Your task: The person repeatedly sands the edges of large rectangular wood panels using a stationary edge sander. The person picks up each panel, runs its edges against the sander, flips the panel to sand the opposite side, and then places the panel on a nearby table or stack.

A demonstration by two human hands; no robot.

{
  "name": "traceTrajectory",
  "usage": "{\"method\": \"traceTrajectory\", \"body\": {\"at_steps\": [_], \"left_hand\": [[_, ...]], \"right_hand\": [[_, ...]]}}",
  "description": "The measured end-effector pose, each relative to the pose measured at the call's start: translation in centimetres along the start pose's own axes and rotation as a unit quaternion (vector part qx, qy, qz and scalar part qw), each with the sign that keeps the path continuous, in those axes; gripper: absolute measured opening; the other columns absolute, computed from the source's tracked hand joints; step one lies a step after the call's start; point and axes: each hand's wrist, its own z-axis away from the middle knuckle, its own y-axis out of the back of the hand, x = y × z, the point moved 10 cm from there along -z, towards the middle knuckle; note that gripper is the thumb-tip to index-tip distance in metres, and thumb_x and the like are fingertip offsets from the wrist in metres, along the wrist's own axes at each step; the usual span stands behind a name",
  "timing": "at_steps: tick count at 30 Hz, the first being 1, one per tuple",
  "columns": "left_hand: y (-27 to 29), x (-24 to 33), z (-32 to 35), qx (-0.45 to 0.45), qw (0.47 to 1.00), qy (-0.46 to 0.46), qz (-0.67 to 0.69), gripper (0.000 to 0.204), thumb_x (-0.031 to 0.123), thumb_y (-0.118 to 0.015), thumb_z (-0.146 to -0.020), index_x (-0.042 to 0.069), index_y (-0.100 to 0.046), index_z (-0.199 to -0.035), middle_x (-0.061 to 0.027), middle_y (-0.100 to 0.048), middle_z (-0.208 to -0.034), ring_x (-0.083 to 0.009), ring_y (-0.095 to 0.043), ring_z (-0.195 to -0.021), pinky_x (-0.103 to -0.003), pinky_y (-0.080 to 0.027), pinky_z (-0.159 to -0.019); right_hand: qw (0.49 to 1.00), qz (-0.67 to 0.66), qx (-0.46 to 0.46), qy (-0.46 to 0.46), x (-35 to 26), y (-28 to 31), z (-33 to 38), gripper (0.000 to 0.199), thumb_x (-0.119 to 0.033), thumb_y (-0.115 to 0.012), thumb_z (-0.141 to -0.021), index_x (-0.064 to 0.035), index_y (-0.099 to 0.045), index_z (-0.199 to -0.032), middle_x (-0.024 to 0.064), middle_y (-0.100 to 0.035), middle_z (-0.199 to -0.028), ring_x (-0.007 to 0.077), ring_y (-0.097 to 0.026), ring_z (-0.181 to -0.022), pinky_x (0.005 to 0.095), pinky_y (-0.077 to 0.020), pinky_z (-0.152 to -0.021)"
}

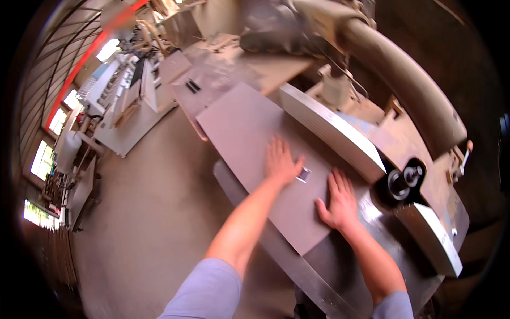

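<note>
- The person's two forearms come up from the six o'clock edge, short grey sleeves at the shoulders.
- The right hand (338, 201) lies flat, palm down, fingers spread apart, on the near end of a long brown board (249, 138); it grips nothing, only presses.
- The left hand (281, 160) lies at about eleven o'clock from the right one, near it but not touching, also flat and open with fingers fanned on the same board.
- Between the two hands, just beside the left thumb, a small pale label (303, 174) sits on the board's face.
- The board rests on the steel table (297, 268) of a woodworking machine and runs away toward eleven o'clock, its near end at the right hand.
- Along the board's far edge, at one o'clock from the hands, stands a long pale fence (334, 130).
- At three o'clock from the right hand a round black knob (404, 178) shows on the machine's body.
- Beyond, toward one o'clock, a thick dusty extraction pipe (409, 80) curves overhead.
- To nine o'clock lies the bare concrete floor (149, 212).
- Far off at ten to eleven o'clock, pale panels (133, 125) lie stacked, with bright windows (42, 159) along the wall.
</note>
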Motion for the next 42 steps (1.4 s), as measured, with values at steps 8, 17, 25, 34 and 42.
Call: {"method": "traceTrajectory", "body": {"at_steps": [8,17,25,34,42], "left_hand": [[5.5,-17.0,4.1,0.047,0.957,0.229,0.174,0.081,0.036,-0.067,-0.08,-0.004,-0.032,-0.14,-0.0201,-0.032,-0.147,-0.0324,-0.026,-0.138,-0.04,-0.026,-0.112],[-3.4,-26.8,1.0,-0.012,0.656,0.412,0.633,0.053,0.026,-0.076,-0.075,-0.011,-0.059,-0.109,-0.0194,-0.065,-0.105,-0.0264,-0.062,-0.097,-0.037,-0.049,-0.082],[-1.1,-23.2,0.9,-0.167,0.641,0.287,0.692,0.04,0.029,-0.079,-0.069,-0.004,-0.068,-0.089,-0.0098,-0.069,-0.081,-0.0172,-0.063,-0.07,-0.032,-0.05,-0.063],[3.6,-32.4,-2.5,-0.195,0.544,0.153,0.801,0.029,0.016,-0.073,-0.077,-0.004,-0.067,-0.098,-0.0087,-0.069,-0.097,-0.0154,-0.062,-0.088,-0.027,-0.047,-0.081],[12.9,-57.1,-17.0,-0.044,0.479,0.236,0.844,0.025,0.01,-0.067,-0.085,-0.003,-0.061,-0.105,-0.0087,-0.065,-0.101,-0.0172,-0.059,-0.096,-0.031,-0.046,-0.086]], "right_hand": [[0.998,-0.04,0.051,-0.007,-0.5,1.4,0.4,0.057,-0.018,-0.063,-0.071,0.0046,-0.053,-0.122,0.0239,-0.044,-0.137,0.0422,-0.037,-0.13,0.0488,-0.027,-0.111],[0.938,-0.016,0.254,-0.235,0.3,1.5,9.8,0.058,-0.011,-0.061,-0.07,0.0042,-0.049,-0.124,0.0217,-0.046,-0.135,0.0395,-0.04,-0.127,0.0447,-0.0285,-0.109],[0.693,-0.347,0.133,-0.618,10.3,-4.3,19.0,0.047,-0.026,-0.066,-0.075,0.0013,-0.057,-0.112,0.0117,-0.06,-0.087,0.0253,-0.055,-0.079,0.0378,-0.0464,-0.069],[0.556,-0.502,0.286,-0.597,-1.4,-8.2,9.3,0.048,-0.039,-0.054,-0.086,-0.0037,-0.057,-0.118,0.0106,-0.059,-0.11,0.024,-0.054,-0.097,0.0367,-0.0454,-0.087],[0.569,-0.556,0.252,-0.55,-15.4,-23.2,-14.9,0.047,-0.036,-0.052,-0.088,-0.003,-0.056,-0.121,0.0115,-0.057,-0.116,0.023,-0.053,-0.102,0.0364,-0.0439,-0.091]]}}
